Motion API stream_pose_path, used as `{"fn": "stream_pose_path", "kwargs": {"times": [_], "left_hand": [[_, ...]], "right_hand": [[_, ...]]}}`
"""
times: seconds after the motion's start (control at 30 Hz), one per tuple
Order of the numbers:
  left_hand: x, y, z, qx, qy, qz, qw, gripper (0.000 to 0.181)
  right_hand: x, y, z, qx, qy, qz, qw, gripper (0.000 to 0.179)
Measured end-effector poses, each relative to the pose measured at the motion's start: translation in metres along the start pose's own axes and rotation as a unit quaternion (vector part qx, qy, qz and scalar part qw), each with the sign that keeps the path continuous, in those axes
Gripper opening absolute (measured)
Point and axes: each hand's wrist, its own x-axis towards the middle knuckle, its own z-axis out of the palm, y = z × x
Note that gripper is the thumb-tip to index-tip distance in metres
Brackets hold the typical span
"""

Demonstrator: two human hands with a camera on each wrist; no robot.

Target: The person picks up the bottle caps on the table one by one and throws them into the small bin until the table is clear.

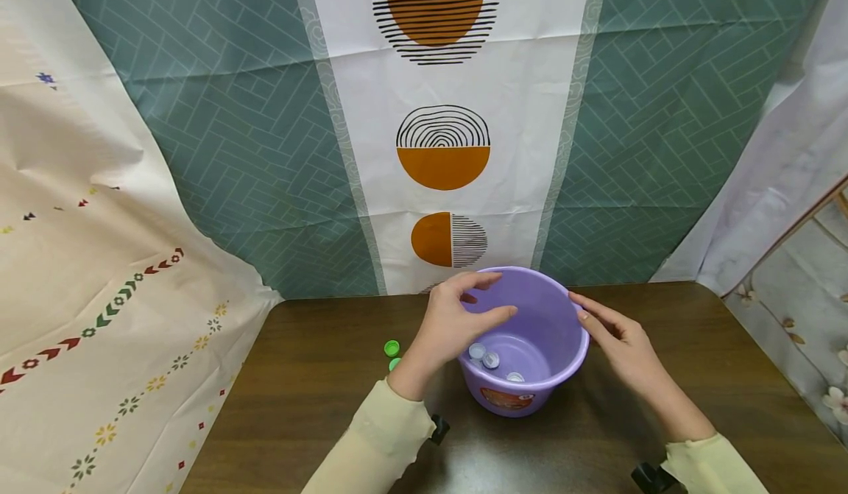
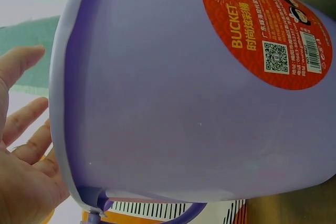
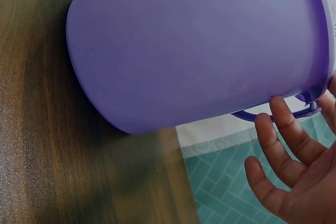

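A purple plastic bucket [image 1: 513, 391] with a red oval label [image 2: 262, 30] stands upright on the table. Three whitish bottle caps [image 1: 491, 360] lie on its bottom. Over the bucket's left rim is my left hand [image 1: 457, 317], thumb and fingers spread apart with nothing between them. My right hand [image 1: 623, 343] holds the right side of the rim. In the right wrist view, its fingers [image 3: 286, 116] reach along the outside wall near the bucket's handle [image 3: 247, 115]; part of the hand is cut off by that frame's edge.
Two green bottle caps [image 1: 391, 348] lie on the brown wooden table [image 1: 318, 376], left of the bucket; my left forearm partly covers the nearer one. A patterned cloth [image 1: 450, 244] hangs behind the table, with light curtains [image 1: 79, 273] at the sides.
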Motion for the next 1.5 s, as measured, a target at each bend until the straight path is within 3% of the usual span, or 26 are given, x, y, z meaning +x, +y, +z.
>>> {"fn": "stream_pose_path", "kwargs": {"times": [0.27,0.47,0.73,1.03,1.3,1.4,1.5], "left_hand": [[-0.011,0.022,-0.016,-0.017,0.022,0.022,0.9994,0.04],[-0.013,0.018,-0.026,-0.02,0.041,0.045,0.9979,0.038],[-0.022,0.008,-0.043,-0.021,0.082,0.036,0.9958,0.035],[-0.043,-0.025,-0.07,0.025,0.125,-0.011,0.9918,0.034],[-0.057,-0.086,-0.089,0.082,0.154,-0.026,0.9843,0.036],[-0.063,-0.098,-0.094,0.114,0.151,-0.037,0.9812,0.038],[-0.069,-0.106,-0.098,0.147,0.128,-0.053,0.9794,0.039]], "right_hand": [[0.001,0.001,0.0,0.008,-0.003,-0.005,1.0,0.038],[0.002,0.002,0.0,0.008,-0.003,-0.002,1.0,0.038],[0.003,0.001,-0.001,0.005,-0.006,0.009,0.9999,0.039],[0.003,-0.002,-0.003,0.0,-0.001,0.007,1.0,0.038],[0.002,-0.001,-0.003,-0.005,0.0,0.01,0.9999,0.039],[0.003,-0.001,-0.003,-0.01,0.003,0.009,0.9999,0.038],[0.003,-0.001,-0.002,-0.012,0.001,0.008,0.9999,0.038]]}}
